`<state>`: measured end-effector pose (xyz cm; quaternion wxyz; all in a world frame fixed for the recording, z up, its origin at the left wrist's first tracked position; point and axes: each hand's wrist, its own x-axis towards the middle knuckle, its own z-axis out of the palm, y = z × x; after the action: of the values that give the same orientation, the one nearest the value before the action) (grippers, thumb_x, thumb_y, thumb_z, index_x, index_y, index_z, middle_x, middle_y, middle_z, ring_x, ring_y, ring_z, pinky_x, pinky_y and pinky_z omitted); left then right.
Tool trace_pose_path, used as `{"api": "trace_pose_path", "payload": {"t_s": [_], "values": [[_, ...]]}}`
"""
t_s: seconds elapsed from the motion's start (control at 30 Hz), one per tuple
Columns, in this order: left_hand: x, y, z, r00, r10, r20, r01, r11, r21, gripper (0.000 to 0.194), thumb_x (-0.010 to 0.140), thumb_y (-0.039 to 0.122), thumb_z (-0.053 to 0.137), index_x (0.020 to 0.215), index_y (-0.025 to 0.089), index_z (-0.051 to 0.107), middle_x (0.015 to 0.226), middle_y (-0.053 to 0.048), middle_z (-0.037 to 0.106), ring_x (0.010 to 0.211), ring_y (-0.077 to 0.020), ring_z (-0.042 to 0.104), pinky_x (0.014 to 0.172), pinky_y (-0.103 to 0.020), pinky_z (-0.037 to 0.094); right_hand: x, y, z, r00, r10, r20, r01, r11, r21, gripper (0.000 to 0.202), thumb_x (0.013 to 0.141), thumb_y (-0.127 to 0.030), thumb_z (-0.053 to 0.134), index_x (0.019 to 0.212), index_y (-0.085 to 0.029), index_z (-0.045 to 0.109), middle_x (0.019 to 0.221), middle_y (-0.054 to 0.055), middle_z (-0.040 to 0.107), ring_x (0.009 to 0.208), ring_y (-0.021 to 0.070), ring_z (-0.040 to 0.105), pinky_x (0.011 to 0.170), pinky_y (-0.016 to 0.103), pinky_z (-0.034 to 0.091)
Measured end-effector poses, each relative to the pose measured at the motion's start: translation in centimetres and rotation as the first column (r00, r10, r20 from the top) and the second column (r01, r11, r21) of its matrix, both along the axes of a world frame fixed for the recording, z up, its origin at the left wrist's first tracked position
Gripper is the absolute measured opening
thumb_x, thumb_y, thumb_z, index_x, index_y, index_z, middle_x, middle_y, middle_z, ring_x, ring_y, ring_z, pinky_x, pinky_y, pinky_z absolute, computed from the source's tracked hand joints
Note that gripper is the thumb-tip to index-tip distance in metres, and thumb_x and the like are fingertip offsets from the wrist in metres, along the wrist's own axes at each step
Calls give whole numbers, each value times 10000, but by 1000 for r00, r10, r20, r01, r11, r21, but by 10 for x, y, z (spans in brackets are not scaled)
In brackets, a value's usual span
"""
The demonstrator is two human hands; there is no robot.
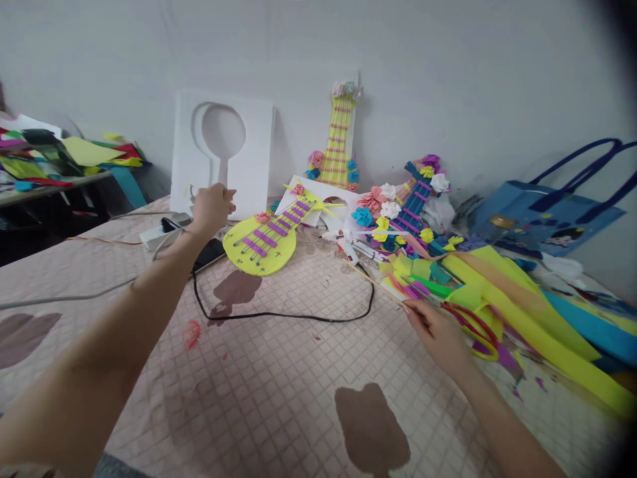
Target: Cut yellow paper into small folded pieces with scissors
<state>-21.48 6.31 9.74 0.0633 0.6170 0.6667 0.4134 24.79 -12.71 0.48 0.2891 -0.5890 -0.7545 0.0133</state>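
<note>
My right hand (438, 332) pinches a thin wooden stick (374, 282) that points up and left over the table. Red and yellow scissor handles (475, 328) lie just beside that hand. Fingers curled, my left hand (213, 207) is raised in front of a white foam board (259, 153) with a round, long-necked cutout; whatever it may hold is hidden. Right of it lies a yellow paper guitar (263, 255) with purple bands, thin strings and paper flowers. A white glue gun (347, 249) rests between the hands, its black cord (293, 316) looping across the tablecloth.
Against the wall lean a yellow decorated guitar neck (338, 143) and a blue one (413, 206) with paper flowers. Coloured foam sheets (522, 305) pile up on the right, before a blue bag (542, 212). A power strip (156, 236) sits by my left forearm.
</note>
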Motion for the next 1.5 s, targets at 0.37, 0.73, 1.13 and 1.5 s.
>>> {"api": "trace_pose_path", "payload": {"t_s": [0.37, 0.73, 1.13, 1.5], "values": [[42, -72, -15, 849, -320, -420, 229, 940, -254, 299, 806, 309, 527, 1049, 166, 626, 859, -63, 678, 758, -169, 612, 651, -247, 415, -5, -1, 3, 1000, -3, -24, 1, 999, -50, 222, 868, -358, 432, 932, -209, 584, 830, 59, 661, 740, 211, 601, 667, 323, 446], [135, -149, -46, 627, -740, -243, 657, 670, -345, 194, 844, 289, 491, 845, 168, 643, 758, -34, 655, 620, -114, 562, 563, -218, 390, 11, 4, 3, 990, -117, 76, 125, 986, -111, 236, 871, -285, 359, 984, -186, 541, 835, 77, 658, 726, 223, 613, 631, 316, 433], [168, -154, -83, 529, -690, -494, 650, 704, -286, 192, 897, 215, 410, 844, 157, 586, 885, -77, 597, 825, -205, 553, 729, -342, 451, -1, 5, -3, 962, -224, 153, 218, 974, 56, 223, 867, -295, 398, 956, -199, 577, 959, 106, 633, 735, 217, 601, 627, 327, 430], [164, -161, -88, 562, -743, -363, 771, 630, -95, 161, 915, 221, 384, 906, 170, 537, 935, -67, 590, 878, -180, 532, 802, -329, 437, 72, 8, 16, 873, -488, -6, 487, 869, 92, 273, 863, -363, 409, 674, -201, 522, 578, 27, 569, 541, 168, 495, 532, 277, 318]]}}
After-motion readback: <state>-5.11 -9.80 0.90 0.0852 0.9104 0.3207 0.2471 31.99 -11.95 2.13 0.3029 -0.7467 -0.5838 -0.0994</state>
